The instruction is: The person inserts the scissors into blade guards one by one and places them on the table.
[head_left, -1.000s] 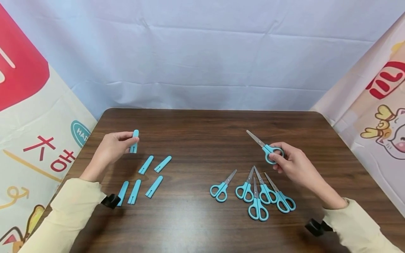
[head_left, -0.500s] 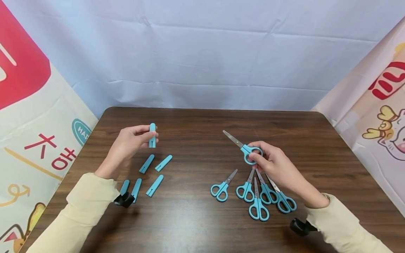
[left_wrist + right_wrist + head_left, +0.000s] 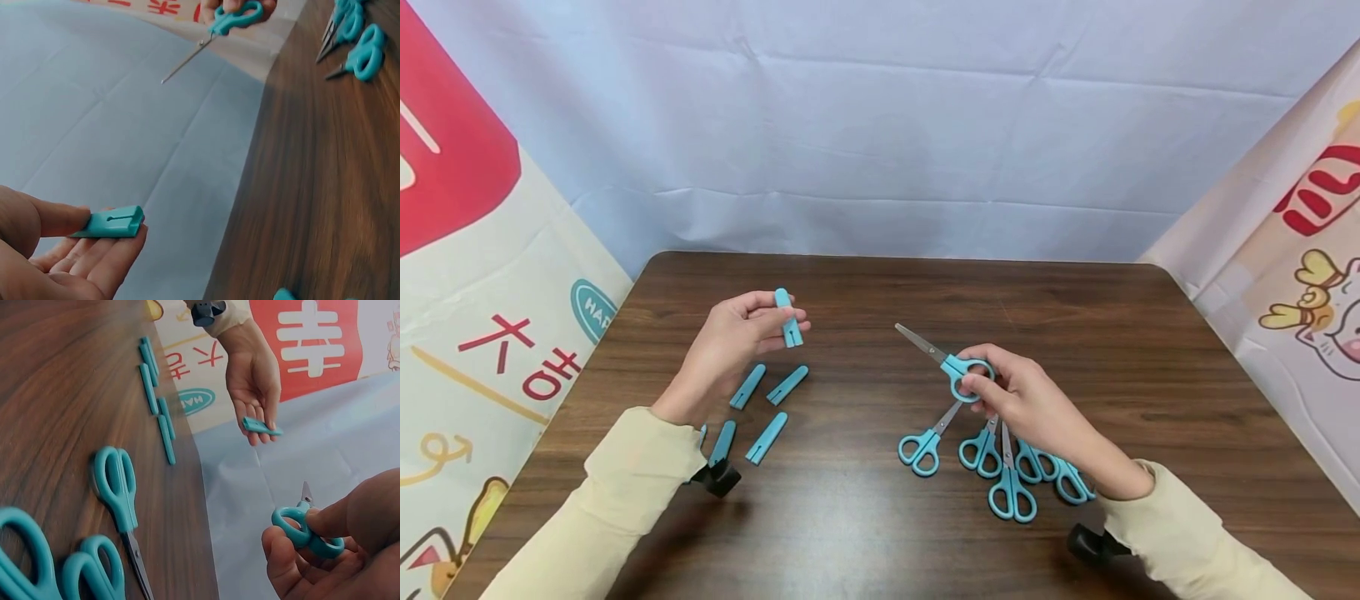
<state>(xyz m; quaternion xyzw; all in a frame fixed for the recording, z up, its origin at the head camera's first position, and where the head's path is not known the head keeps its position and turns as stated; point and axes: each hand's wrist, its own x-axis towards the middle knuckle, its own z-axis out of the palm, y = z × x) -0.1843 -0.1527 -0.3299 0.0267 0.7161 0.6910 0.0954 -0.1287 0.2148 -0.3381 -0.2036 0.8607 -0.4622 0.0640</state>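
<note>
A wood table (image 3: 850,533) spreads beneath my parted hands. My left hand (image 3: 730,337) pinches a blue cap (image 3: 109,225) under its thumb, seemingly to leave its slotted end (image 3: 131,223) free; my right hand (image 3: 1030,396) grips scissors (image 3: 950,364) by the handles (image 3: 228,22), probably to avoid the blades (image 3: 917,340). Loose caps (image 3: 767,438) lie below my left hand, other scissors (image 3: 1009,479) below my right.

Right hand (image 3: 369,525) pinches 1 pair of scissors (image 3: 301,539), left hand (image 3: 253,381) 1 teal cap (image 3: 256,425).

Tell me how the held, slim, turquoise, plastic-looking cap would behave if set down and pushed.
The slim turquoise cap looks stiff, its edges straight even while pinched. Its glossy surface may slide readily, and its flattened shape makes rolling unlikely.
</note>
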